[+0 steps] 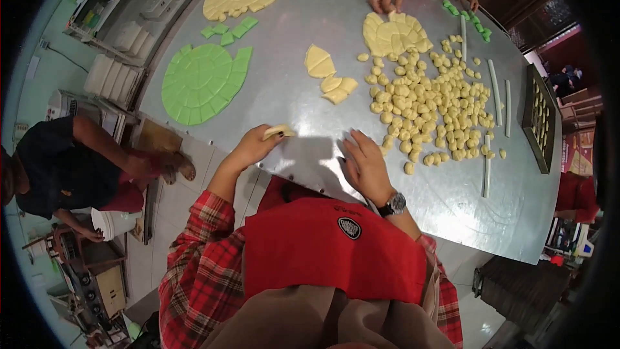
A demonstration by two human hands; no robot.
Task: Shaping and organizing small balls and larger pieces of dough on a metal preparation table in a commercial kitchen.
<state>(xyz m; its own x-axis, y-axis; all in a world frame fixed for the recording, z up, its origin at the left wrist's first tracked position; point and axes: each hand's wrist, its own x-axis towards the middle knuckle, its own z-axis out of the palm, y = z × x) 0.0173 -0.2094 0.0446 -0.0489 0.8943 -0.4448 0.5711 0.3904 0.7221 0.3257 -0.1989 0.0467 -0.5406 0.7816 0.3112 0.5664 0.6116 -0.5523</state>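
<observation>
So the left hand (252,147) has a yellow dough piece (278,131) pinched between thumb and curled fingers, just left of center in the frame. The right hand (367,167) is loosely open, released, fingers apart, near center by the desk (278,45); can't tell if the fingertips touch the metal. The grip covers part of the dough, and the red apron (323,252) hides some of the right forearm. Left wrist angles toward upper right, right hand points upper left.
</observation>
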